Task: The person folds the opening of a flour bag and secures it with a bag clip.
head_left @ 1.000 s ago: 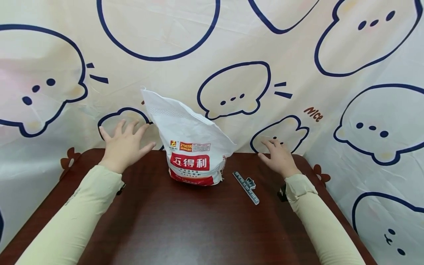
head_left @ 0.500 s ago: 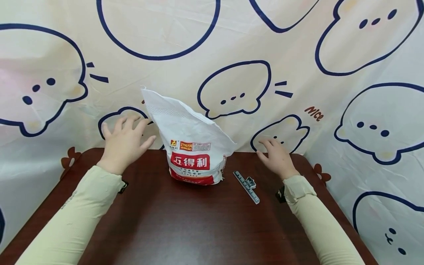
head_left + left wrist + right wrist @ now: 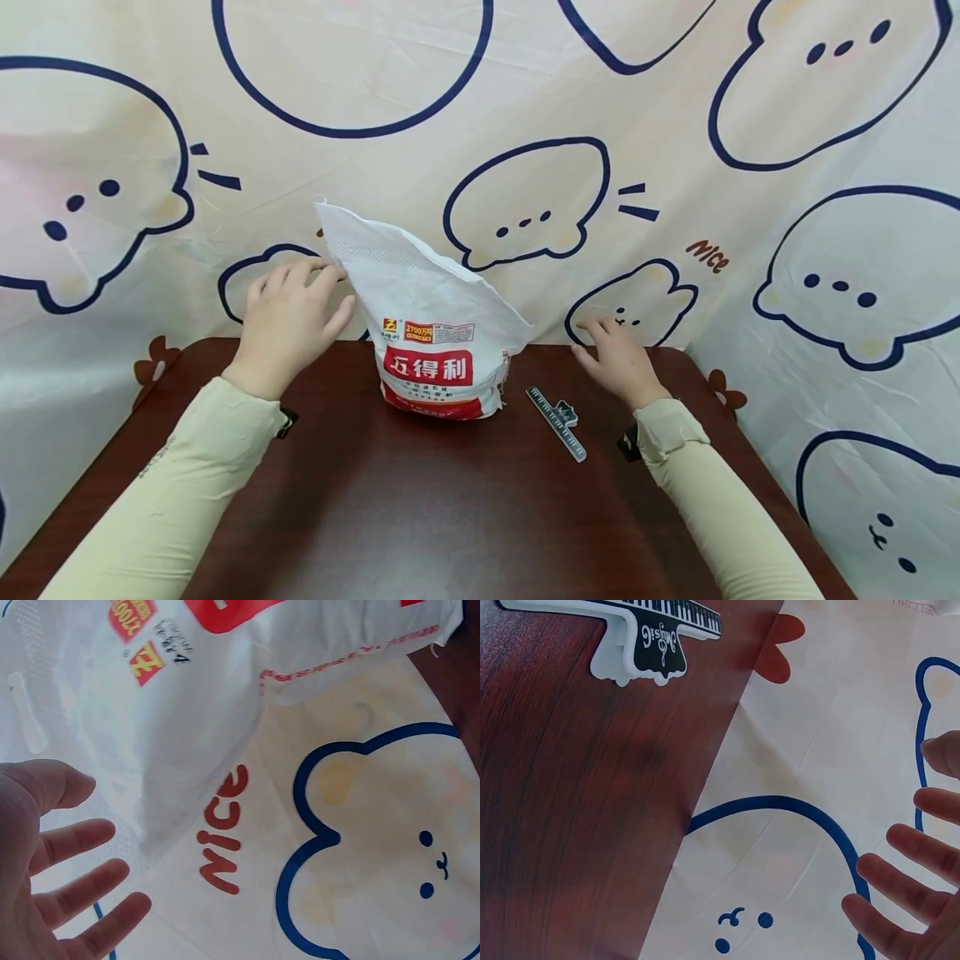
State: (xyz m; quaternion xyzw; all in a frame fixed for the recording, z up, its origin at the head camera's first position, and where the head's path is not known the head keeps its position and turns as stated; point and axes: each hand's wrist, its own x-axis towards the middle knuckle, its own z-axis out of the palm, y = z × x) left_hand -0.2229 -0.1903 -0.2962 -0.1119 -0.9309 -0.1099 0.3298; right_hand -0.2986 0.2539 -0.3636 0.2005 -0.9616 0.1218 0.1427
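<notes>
A white woven flour bag [image 3: 435, 333] with red printed labels stands upright at the back of the table, its loose top rising to a peak on the left. Close beside that upper left edge is my left hand [image 3: 288, 325], fingers loosely bent. In the left wrist view, the thumb and spread fingers of the left hand [image 3: 67, 862] overlap the bag's top [image 3: 172, 750], gripping nothing. To the right of the bag lies a bag clip [image 3: 557, 425] with a piano-key pattern and the word "Music" [image 3: 660, 641]. My right hand [image 3: 618, 367] hovers beyond it, fingers spread and holding nothing.
The dark brown wooden table [image 3: 420, 517] has rounded back corners. Behind it and on both sides hangs a pale cloth [image 3: 390, 175] printed with blue-outlined cartoon figures, close to the table's back edge.
My left hand has shifted right toward the bag's upper edge, its fingers bending more. My right hand has moved slightly left and down. The bag and clip stay in place.
</notes>
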